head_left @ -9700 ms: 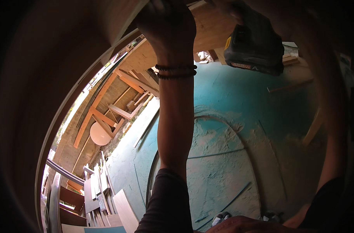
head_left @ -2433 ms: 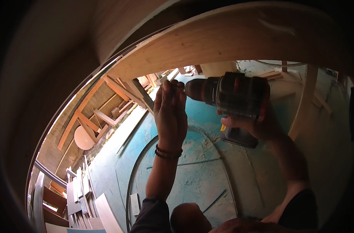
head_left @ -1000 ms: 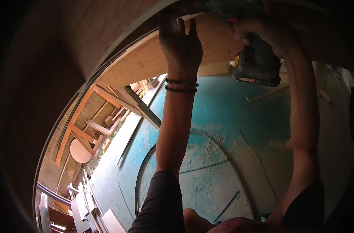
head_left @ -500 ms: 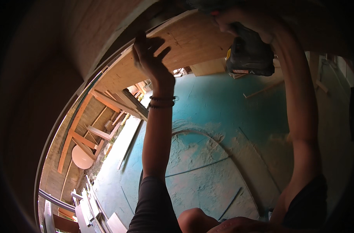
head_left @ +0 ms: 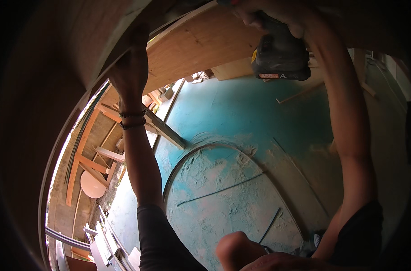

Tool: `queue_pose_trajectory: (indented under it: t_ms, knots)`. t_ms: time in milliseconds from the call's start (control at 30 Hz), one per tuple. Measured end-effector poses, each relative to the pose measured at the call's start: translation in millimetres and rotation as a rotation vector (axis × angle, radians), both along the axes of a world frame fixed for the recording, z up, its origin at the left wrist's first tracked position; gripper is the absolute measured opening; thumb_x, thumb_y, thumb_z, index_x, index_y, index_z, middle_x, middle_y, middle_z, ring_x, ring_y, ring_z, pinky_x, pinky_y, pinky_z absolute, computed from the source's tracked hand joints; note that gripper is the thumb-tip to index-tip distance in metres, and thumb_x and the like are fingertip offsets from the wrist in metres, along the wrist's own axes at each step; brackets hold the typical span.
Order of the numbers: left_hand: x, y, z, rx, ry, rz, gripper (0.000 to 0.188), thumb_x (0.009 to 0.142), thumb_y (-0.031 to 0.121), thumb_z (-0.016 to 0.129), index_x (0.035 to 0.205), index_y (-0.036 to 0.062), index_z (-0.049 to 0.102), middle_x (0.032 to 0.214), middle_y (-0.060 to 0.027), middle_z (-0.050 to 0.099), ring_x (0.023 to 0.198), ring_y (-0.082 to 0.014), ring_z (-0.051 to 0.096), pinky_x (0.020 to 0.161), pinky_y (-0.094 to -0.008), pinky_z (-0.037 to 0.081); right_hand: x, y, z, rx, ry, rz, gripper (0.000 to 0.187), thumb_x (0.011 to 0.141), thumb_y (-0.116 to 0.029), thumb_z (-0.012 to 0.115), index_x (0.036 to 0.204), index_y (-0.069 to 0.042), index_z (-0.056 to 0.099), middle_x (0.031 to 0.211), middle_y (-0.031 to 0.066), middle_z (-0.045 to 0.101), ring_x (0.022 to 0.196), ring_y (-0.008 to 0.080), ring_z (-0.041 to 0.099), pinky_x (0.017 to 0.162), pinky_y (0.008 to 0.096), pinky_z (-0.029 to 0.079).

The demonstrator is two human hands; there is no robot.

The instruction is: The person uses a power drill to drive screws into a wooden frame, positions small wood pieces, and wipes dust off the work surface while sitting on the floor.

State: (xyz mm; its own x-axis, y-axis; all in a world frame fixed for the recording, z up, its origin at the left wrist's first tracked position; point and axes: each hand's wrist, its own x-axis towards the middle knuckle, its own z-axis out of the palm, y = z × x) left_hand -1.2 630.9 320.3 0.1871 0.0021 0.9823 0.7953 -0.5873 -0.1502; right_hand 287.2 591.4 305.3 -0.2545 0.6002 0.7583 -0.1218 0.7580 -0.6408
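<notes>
At the top right my right hand (head_left: 277, 16) is closed round the grip of a cordless drill (head_left: 281, 58). Its dark battery block hangs downward, and its working end is lost in shadow at the upper rim. My left hand (head_left: 131, 72) reaches up to the edge of a long plywood panel (head_left: 205, 40) overhead. Deep shadow hides the left fingers, so their grip cannot be made out. Beside that hand, a curved pale panel (head_left: 110, 40) bends down along the left.
Below lies a blue-green floor (head_left: 228, 104) strewn with sawdust and marked by a large curved strip (head_left: 268, 176). A wooden post (head_left: 165, 128) stands under the plywood. Timber frames (head_left: 86, 153) and stacked offcuts (head_left: 106, 241) are at the left. My bent knee (head_left: 239, 248) shows at the bottom.
My left hand has moved left along the plywood, from spread fingers under it to its edge by the curved panel. The drill in my right hand has shifted slightly up and left in view.
</notes>
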Motion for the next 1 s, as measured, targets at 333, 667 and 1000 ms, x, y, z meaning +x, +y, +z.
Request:
queue_pose_trajectory:
  t_ms: [333, 667, 1000]
  knots:
    - [4.0, -0.8, -1.8, -0.076, -0.044, -0.152, 0.032, 0.089, 0.03, 0.07, 0.107, 0.0032, 0.073, 0.105, -0.0113, 0.074, 0.096, -0.0248, 0.068, 0.088, -0.0365, 0.05, -4.3, 3.0, 1.8, -0.067, -0.062, -0.026, 0.022, 0.064, 0.007, 0.059, 0.084, -0.003, 0.055, 0.063, 0.0062, 0.053, 0.049, 0.0136, 0.05, 0.041, 0.0293, 0.038]
    - [-1.5, 1.5, -3.7, -0.107, -0.061, -0.209, 0.032, 0.093, 0.028, 0.065, 0.112, 0.003, 0.071, 0.111, -0.0107, 0.072, 0.098, -0.0193, 0.067, 0.089, -0.0328, 0.048, -13.8, 1.1, -0.8, -0.07, -0.007, -0.04, 0.024, 0.063, 0.007, 0.06, 0.084, -0.003, 0.056, 0.066, 0.0073, 0.056, 0.052, 0.0155, 0.053, 0.045, 0.0297, 0.041]
    - [2.8, 6.3, -3.3, -0.11, -0.074, -0.217, 0.033, 0.09, 0.023, 0.068, 0.112, -0.0008, 0.07, 0.111, -0.0119, 0.072, 0.103, -0.0211, 0.067, 0.092, -0.0352, 0.049, -23.6, -10.8, -8.7, -0.117, 0.113, -0.045, 0.026, 0.062, 0.008, 0.062, 0.085, -0.003, 0.056, 0.069, 0.0085, 0.058, 0.054, 0.0175, 0.055, 0.048, 0.0301, 0.044]
